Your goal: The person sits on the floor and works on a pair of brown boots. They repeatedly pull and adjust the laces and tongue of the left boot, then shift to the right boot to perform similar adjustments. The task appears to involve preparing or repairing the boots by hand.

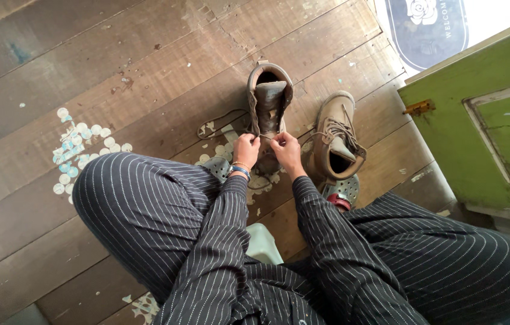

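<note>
The left hand (245,150) and the right hand (285,150) meet low on the front of a worn brown boot (269,102) standing upright on the wooden floor (116,72), its opening gaping and tongue pulled forward. Both hands are pinched nearly closed, each on a strand of the boot's lace (222,120), probably so the 2 ends can be worked evenly; a slack loop of it trails out to the left. Nothing shows inside the boot (the shaft is dark).

Just right stands a second boot (336,141), laced, its opening empty as far as can be seen. The person sits with knees apart in striped trousers, grey perforated clogs (344,191) on the feet. A green door (489,126) stands at right, a dark doormat (426,27) beyond.
</note>
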